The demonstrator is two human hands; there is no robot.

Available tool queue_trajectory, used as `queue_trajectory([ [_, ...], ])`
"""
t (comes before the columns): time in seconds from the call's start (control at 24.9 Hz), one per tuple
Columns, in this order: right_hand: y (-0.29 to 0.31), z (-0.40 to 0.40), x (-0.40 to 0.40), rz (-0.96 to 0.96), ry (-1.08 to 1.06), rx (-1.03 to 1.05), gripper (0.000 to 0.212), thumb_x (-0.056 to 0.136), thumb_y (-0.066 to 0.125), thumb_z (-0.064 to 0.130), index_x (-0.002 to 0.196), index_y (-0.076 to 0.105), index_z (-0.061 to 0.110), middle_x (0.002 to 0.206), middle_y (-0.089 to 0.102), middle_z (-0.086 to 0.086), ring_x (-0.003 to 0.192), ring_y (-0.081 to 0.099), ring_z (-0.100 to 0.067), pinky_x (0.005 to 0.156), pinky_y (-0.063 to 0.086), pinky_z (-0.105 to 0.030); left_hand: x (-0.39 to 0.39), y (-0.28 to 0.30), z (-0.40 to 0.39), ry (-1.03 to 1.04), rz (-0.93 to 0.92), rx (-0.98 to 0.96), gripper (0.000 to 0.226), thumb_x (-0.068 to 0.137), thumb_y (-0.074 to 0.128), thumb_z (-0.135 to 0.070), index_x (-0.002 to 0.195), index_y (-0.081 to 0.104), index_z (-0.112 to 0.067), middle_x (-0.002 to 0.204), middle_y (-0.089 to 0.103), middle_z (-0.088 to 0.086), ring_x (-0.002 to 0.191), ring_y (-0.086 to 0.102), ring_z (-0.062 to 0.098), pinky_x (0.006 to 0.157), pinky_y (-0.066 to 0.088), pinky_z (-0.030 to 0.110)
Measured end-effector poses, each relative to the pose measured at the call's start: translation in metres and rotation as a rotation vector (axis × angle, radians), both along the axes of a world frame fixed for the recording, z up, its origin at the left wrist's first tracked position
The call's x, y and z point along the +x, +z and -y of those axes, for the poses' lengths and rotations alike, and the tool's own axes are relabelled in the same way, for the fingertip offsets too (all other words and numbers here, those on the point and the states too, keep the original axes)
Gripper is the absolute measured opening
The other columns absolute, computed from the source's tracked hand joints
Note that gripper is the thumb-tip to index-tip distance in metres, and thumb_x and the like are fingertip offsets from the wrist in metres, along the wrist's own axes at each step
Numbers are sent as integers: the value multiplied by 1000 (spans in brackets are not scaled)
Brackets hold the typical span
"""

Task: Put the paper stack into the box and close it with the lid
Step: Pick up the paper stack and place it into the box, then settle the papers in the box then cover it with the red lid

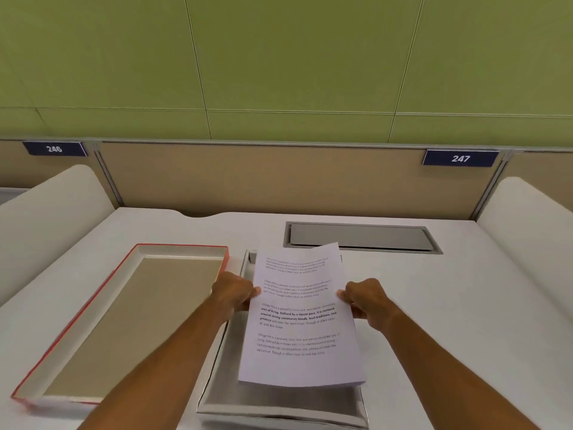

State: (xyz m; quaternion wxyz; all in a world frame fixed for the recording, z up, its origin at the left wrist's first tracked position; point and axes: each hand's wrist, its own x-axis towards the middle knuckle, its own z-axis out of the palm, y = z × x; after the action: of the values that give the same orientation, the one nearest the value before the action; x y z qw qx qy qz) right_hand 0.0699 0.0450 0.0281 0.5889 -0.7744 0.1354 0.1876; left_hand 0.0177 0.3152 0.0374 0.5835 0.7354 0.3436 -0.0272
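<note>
Head view shows the left hand (235,293) and the right hand (367,301) each pinching a side edge of the paper stack (299,318), printed side up, held above the open box (279,401) at the 6 o'clock part of the white desk (449,305). The lid (124,318), red-edged and lying inside up, rests at 9 o'clock just beside the box. A grey cable hatch (361,237) sits at 12 o'clock.
</note>
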Motion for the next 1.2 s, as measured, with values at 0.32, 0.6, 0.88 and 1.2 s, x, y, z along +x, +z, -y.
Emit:
queue_trajectory([
  [0.32,-24,-41,-8,23,-20,-295,12,82,65,15,78,56,8,78,68,-9,70,70,-26,57,58,-31,8,-23,-15,-161,-149,320,25,74,80,-14,73,56,-8,84,69,9,64,65,20,45,49,25],
  [0.6,-25,-54,-7,86,66,-583,28,85,64,17,66,43,20,68,56,5,57,56,-14,52,47,-23,19,-27,-6,-362,-168,576,18,82,72,-15,86,56,-8,98,70,11,72,62,20,51,46,22],
  [0.88,-31,-65,-17,110,246,-765,22,88,61,17,107,56,6,107,66,-10,98,68,-31,77,54,-32,18,-29,7,-594,-283,606,37,94,54,-17,127,50,-2,127,60,14,111,62,28,74,45,23],
  [1.2,-19,-59,-34,84,379,-713,20,88,61,25,98,50,11,117,67,-12,85,61,-22,67,47,-26,-7,-26,9,-571,-227,492,50,88,62,-25,130,44,-5,125,61,12,104,63,25,70,49,24],
])
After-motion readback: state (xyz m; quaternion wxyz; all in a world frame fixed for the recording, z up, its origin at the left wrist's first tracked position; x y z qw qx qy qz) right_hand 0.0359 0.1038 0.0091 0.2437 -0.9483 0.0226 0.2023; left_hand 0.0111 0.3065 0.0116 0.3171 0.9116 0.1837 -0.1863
